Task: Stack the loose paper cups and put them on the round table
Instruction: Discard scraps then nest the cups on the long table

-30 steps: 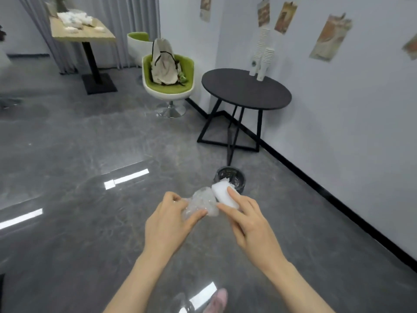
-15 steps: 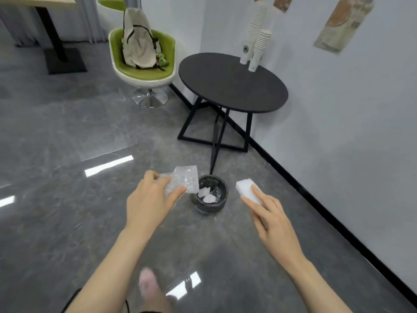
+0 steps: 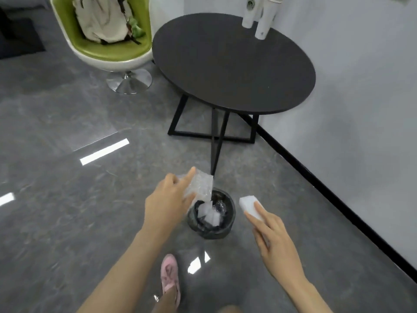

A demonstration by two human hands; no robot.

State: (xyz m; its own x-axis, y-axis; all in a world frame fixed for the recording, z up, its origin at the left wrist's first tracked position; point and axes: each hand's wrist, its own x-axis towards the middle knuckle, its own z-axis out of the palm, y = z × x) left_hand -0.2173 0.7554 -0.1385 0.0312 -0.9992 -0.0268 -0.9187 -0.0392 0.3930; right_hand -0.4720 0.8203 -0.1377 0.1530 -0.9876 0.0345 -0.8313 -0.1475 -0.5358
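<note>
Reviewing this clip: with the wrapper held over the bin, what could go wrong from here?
1. The left hand holds the crumpled plastic wrapper above the near rim of the small black bin, not its middle; released now, the wrapper may land on the floor.
2. The two cup stacks lean near the round table's far edge; adding the white block pinched by the right hand could topple them.

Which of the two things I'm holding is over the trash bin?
The crinkly clear plastic wrapper in your left hand hangs over the bin; the white block in your right hand is beside it.
</note>
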